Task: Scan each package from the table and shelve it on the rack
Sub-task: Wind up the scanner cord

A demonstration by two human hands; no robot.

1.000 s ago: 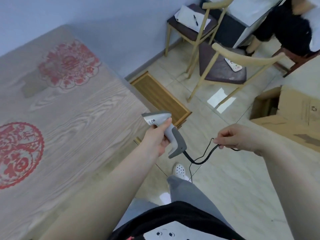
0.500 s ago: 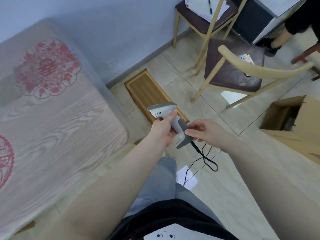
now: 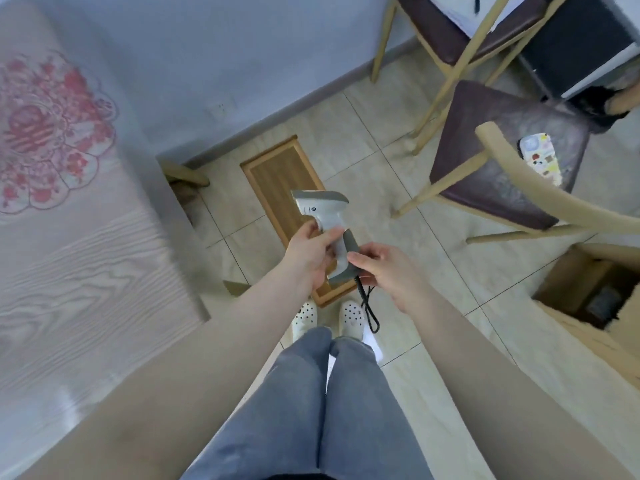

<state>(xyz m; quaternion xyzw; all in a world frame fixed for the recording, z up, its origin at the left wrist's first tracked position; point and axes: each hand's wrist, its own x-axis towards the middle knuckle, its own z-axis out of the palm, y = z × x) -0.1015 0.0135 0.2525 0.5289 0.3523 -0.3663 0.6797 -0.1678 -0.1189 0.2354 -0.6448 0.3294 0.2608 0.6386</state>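
Head view: left hand [image 3: 308, 251] grips scanner [image 3: 329, 220]; right hand [image 3: 384, 271] pinches handle base, cable [image 3: 369, 306] half hidden.

Your supporting surfaces are the table [image 3: 86, 271] and the tiled floor [image 3: 433, 289]. The table, left of the wooden tray [image 3: 284, 202], has a pale wood-grain top bearing 1 red paper-cut decoration [image 3: 48, 133] lying flat on it, on the far part from you. The wooden tray lies flat on the floor, its far end near the wall. Right of the tray, 2 chairs [image 3: 512, 161] stand on the floor. Farther right of the tray, nearer you than the chairs, 1 open cardboard box [image 3: 588, 289] sits on the floor. Your 2 white shoes [image 3: 351, 317] stand at the tray's near end.
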